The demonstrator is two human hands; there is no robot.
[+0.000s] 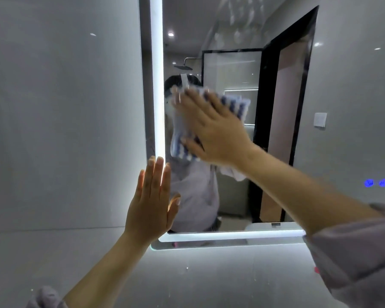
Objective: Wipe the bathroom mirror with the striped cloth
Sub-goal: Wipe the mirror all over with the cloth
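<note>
The bathroom mirror (231, 63) hangs on a grey wall, with lit white strips along its left and bottom edges. My right hand (213, 130) presses the blue-and-white striped cloth (233, 105) flat against the glass in the mirror's left half, fingers spread over it; the cloth is blurred. The cloth's lower part shows below my thumb. My left hand (151, 201) lies flat and empty, fingers together, on the mirror's lower left edge over the lit strip. A person's reflection sits behind both hands.
Grey tiled wall (65, 107) extends to the left and below the mirror. Two blue glowing touch icons (376, 182) show on the glass at lower right. The mirror reflects a shower head, a black-framed doorway and a wall switch.
</note>
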